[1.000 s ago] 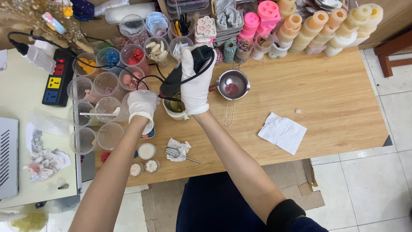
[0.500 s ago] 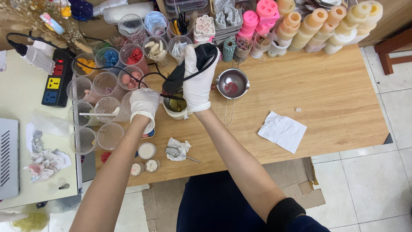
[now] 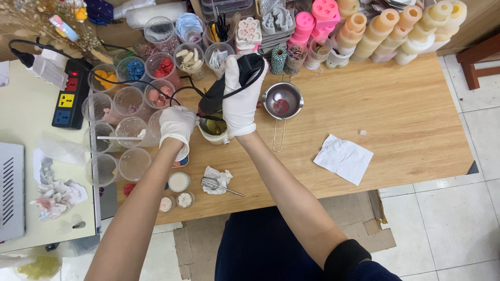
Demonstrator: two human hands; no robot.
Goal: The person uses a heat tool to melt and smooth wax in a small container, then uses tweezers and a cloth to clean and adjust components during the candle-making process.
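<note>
1. Light wood formed the long table (image 3: 396, 99), which held everything; both forearms reached over its near edge from below, converging toward the middle.
2. The right hand (image 3: 240, 101), in a white glove, was raised above the table with its wrist bent and its fingers clenched around the handle of a black heat gun (image 3: 225, 86).
3. The heat gun slanted down to the left, its nozzle aimed into a small cream-coloured jar (image 3: 213, 130); a black cord looped off its handle and trailed left toward a black power strip (image 3: 70, 96).
4. The left hand (image 3: 177, 125), also gloved in white, lay low just left of the jar, fingers curled beside its wall; whether they gripped the jar could not be told.
5. The jar stood near the table's middle, directly under the nozzle, with a dark yellowish content visible inside.
6. A small metal melting pot (image 3: 282, 101) with a wire handle sat just right of the right hand, holding a red patch.
7. A white paper sheet (image 3: 344, 158) lay well apart to the right.
8. A metal spoon (image 3: 219, 186) rested on a crumpled tissue below the jar.
</note>
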